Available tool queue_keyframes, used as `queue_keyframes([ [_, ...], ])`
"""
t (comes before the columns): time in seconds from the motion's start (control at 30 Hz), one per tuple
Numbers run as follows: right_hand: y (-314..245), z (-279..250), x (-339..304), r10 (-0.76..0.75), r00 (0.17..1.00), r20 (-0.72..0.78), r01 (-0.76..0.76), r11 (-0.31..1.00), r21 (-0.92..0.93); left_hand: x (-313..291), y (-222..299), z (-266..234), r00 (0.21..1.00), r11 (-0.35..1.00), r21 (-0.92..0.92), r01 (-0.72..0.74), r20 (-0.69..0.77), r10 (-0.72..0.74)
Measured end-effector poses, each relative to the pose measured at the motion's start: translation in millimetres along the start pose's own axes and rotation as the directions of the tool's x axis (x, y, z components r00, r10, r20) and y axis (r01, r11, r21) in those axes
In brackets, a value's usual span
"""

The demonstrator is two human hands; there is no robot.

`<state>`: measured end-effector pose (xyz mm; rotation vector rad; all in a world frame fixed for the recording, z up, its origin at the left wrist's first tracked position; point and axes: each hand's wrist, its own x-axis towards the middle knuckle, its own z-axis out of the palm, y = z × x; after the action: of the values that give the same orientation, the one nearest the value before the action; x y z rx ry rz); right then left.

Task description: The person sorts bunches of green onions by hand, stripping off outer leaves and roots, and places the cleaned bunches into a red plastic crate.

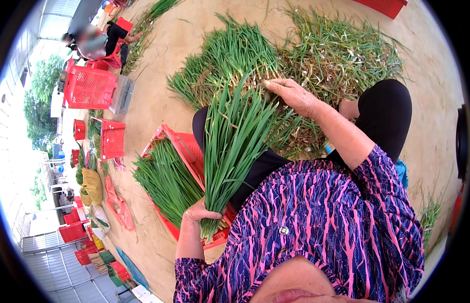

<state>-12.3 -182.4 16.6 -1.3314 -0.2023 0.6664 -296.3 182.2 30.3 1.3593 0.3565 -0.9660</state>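
Observation:
My left hand (203, 212) is closed around a bunch of garlic chives (237, 134). Its pale stem ends stick out below the fingers, and the long green leaves fan upward across my leg. By the leaf tips, my right hand (294, 98) has thumb and fingers drawn together; whatever lies between them is hidden. Just beyond it lies a pile of chives (237, 48) on the floor, with roots and pale stem ends toward me. Under and beside my left hand, a red plastic crate (187, 146) holds more green chives (169, 174), laid lengthwise.
A heap of loose leaves and roots (341, 60) spreads on the floor at the far right. Red crates (91, 87) stand along the left, near a yellow sack (92, 187) and a pink plastic bag (119, 204). Another person (96, 43) sits at the far left.

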Motion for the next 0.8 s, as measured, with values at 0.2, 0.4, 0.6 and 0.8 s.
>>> queue_keyframes([
  [0.2,-3.6,13.2,0.1,-0.126,0.992,-0.012,0.125,0.990,-0.059,0.9,4.4,2.6,1.000,1.000,0.001,-0.002,0.010,0.002],
  [0.4,6.9,12.7,4.7,-0.339,0.939,-0.060,0.273,0.839,-0.471,2.2,4.3,3.7,1.000,1.000,0.007,-0.009,-0.006,0.009],
  [0.6,39.1,-17.2,27.7,-0.573,0.797,-0.193,0.131,0.475,-0.870,1.8,-1.7,1.7,1.000,0.999,0.036,-0.011,-0.003,0.011],
  [0.8,18.1,-89.0,32.0,-0.649,0.557,-0.518,-0.275,0.444,-0.853,1.6,6.4,4.1,0.999,0.997,0.068,-0.041,-0.005,0.041],
])
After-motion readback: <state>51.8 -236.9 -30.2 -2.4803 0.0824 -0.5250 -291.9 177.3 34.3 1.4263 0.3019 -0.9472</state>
